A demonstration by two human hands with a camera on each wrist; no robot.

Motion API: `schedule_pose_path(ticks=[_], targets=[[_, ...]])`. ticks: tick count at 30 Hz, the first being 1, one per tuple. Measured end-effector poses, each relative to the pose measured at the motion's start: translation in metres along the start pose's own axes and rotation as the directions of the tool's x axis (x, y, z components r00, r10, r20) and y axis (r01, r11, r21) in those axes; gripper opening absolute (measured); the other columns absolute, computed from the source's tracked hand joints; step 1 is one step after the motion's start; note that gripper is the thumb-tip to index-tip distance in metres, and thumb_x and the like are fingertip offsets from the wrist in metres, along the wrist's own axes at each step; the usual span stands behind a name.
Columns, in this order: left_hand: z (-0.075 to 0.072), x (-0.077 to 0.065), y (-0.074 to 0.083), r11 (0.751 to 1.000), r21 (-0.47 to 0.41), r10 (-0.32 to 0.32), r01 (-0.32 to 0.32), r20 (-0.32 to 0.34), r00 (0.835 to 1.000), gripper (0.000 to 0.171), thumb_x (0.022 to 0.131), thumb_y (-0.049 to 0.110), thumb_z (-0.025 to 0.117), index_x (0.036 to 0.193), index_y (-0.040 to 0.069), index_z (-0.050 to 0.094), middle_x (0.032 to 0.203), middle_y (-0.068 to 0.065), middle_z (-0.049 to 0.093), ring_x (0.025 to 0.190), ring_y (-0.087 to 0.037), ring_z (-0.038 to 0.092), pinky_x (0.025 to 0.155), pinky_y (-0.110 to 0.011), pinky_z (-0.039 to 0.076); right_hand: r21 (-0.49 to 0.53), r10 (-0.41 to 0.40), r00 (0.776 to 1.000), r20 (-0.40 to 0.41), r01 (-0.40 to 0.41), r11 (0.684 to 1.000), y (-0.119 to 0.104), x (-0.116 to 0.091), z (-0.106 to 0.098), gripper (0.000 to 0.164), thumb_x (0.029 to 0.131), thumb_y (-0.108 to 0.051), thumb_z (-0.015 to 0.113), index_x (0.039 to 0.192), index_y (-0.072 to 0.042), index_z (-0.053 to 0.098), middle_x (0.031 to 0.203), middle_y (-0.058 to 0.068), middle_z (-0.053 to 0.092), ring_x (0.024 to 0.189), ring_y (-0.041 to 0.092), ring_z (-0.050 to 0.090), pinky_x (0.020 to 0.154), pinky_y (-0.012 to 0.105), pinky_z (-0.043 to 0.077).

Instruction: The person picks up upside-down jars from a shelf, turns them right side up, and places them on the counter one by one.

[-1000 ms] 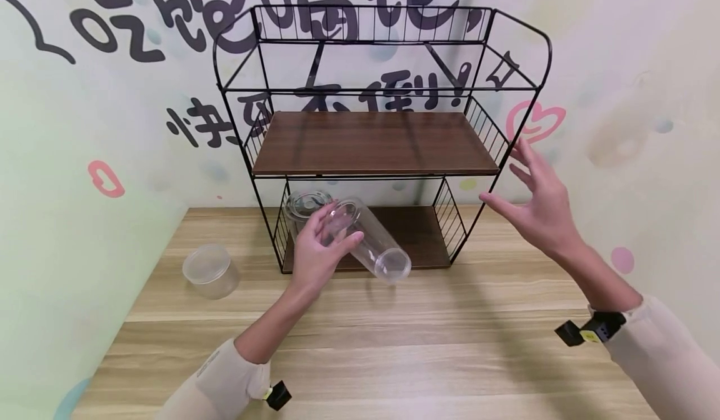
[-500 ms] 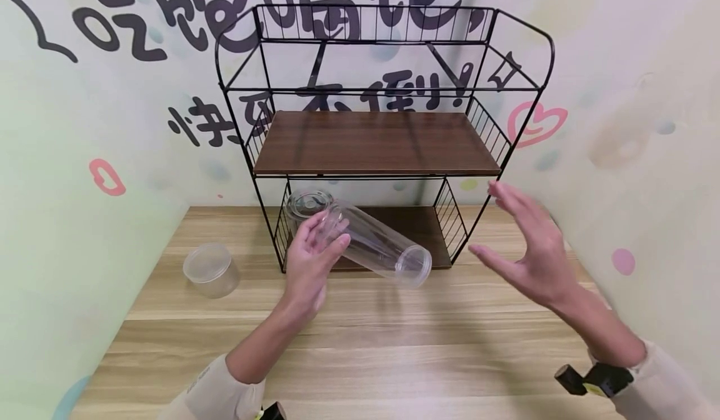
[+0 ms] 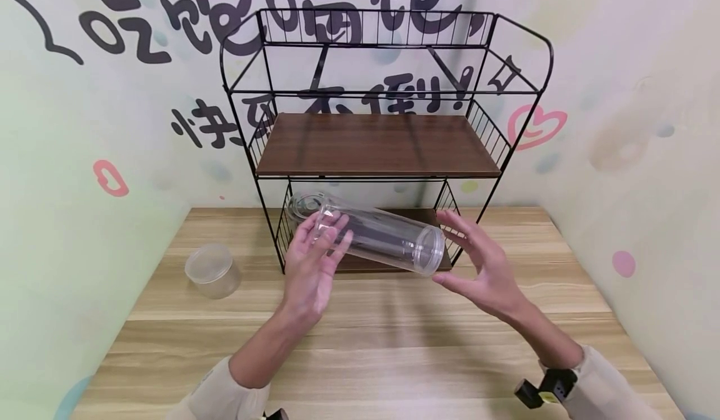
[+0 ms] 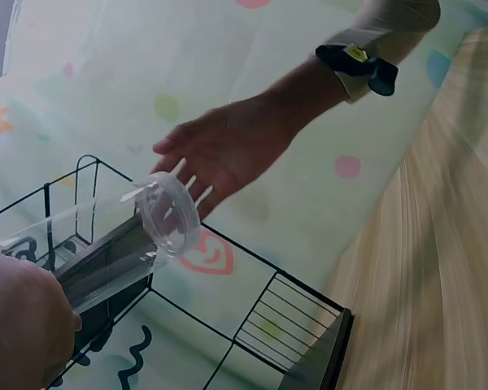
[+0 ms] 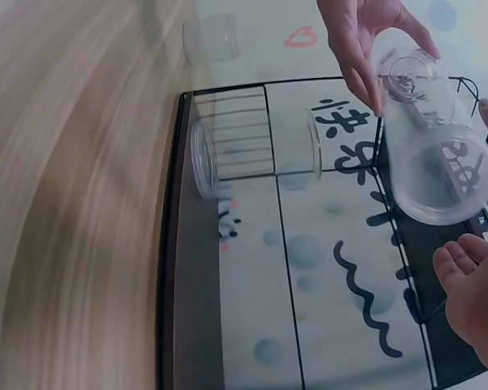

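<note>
My left hand (image 3: 306, 273) grips one end of a tall clear plastic jar (image 3: 382, 237), thumb and fingers around it. The jar is tilted nearly sideways in front of the lower shelf, its ringed rim to the right and lower. Around that rim my right hand (image 3: 484, 273) is spread, thumb below and fingers above. In the right wrist view the fingers (image 5: 459, 258) stand apart beside the rim, and the jar (image 5: 439, 175) is see-through. Another clear jar (image 3: 304, 205) stands at the left of the lower shelf, partly hidden behind the held one.
A black wire rack with a brown middle shelf (image 3: 377, 145) and a lower shelf (image 5: 197, 309) stands against the wall. Left of it on the wooden table (image 3: 360, 357) is a small frosted round container (image 3: 215, 273). Walls rise behind and on both sides.
My left hand has turned the jar from a steep slant to nearly level and raised its rim end. My right hand has come from the rack's right side down and left to the rim.
</note>
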State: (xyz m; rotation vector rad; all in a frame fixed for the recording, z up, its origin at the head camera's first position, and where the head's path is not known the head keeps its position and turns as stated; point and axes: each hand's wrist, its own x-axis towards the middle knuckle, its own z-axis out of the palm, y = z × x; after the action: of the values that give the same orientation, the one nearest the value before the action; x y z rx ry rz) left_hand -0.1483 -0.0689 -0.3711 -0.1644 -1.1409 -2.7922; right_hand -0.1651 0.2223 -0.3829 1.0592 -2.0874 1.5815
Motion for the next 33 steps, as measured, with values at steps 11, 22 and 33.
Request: schedule_pose_path(ticks=[11,22,33], targets=[[0.009,-0.001,-0.009,0.999,-0.041,0.02,-0.019,0.021,1.0,0.07,0.093,0.017,0.081,0.148,-0.001,0.042,0.14,-0.013,0.055,0.135,-0.029,0.058,0.116,-0.043,0.051,0.391,0.221,0.968,-0.12,-0.159,0.907,0.007,0.001,0.034,0.093,0.078,0.026,0.072,0.161,0.005,0.033,0.15,0.011,0.06,0.129,0.021,0.065,0.097,0.034,0.062],[-0.002,-0.005,-0.015,0.998,-0.015,-0.063,0.064,0.077,0.995,0.085,0.097,0.021,0.078,0.16,-0.003,0.026,0.156,-0.024,0.041,0.146,-0.037,0.048,0.117,-0.043,0.05,0.424,0.175,0.964,-0.2,-0.076,0.902,0.007,0.003,0.031,0.084,0.076,0.031,0.067,0.153,0.015,0.04,0.137,0.014,0.068,0.118,0.025,0.073,0.09,0.033,0.064],[-0.02,-0.01,-0.011,0.982,0.117,-0.165,0.148,0.145,0.976,0.077,0.098,0.002,0.068,0.161,-0.006,0.024,0.16,-0.026,0.038,0.15,-0.039,0.043,0.12,-0.039,0.046,0.374,0.149,0.975,-0.165,-0.078,0.924,0.002,0.002,0.008,0.083,0.074,0.033,0.066,0.152,0.012,0.045,0.136,0.02,0.068,0.122,0.025,0.071,0.097,0.033,0.062]])
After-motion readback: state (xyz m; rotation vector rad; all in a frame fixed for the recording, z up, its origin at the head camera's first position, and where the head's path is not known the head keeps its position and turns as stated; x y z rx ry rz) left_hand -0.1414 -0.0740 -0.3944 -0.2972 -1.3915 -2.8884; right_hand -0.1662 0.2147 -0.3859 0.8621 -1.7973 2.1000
